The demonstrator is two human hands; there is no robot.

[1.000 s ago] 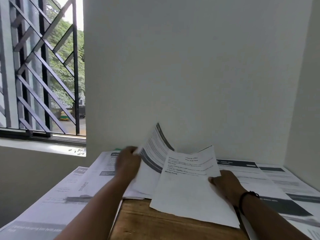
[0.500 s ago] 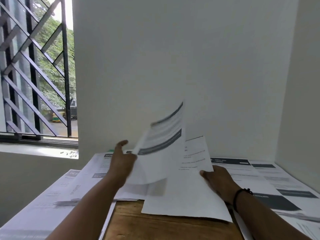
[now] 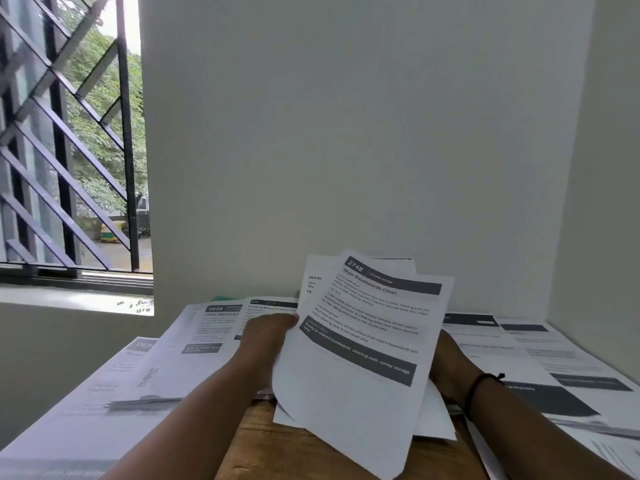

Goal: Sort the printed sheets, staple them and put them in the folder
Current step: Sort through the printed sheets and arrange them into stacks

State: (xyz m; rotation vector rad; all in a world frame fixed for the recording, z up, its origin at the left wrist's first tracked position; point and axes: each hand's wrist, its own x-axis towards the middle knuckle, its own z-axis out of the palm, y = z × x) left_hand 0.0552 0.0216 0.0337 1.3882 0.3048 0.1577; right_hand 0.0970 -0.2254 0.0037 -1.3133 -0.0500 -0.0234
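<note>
I hold a small stack of printed sheets (image 3: 360,348) raised over the wooden table (image 3: 294,452). The top sheet is headed "2748 Wipe Baseboards Clean" and tilts to the right. My left hand (image 3: 268,341) grips the stack's left edge with the thumb on top. My right hand (image 3: 448,365), with a black band at the wrist, is mostly hidden behind the stack's right side and supports it. More printed sheets (image 3: 207,334) lie spread on the left, and others (image 3: 540,362) on the right. A green corner (image 3: 221,298), perhaps the folder, peeks out at the back. No stapler is visible.
A white wall stands close behind the table and another at the right. A barred window (image 3: 69,150) with a sill is at the left. Papers overhang the table's left and right sides; bare wood shows only near me.
My left hand has swung the lifted sheet over to the right and laid it on top of the sheet in my right hand. The stack now sits between both hands.
</note>
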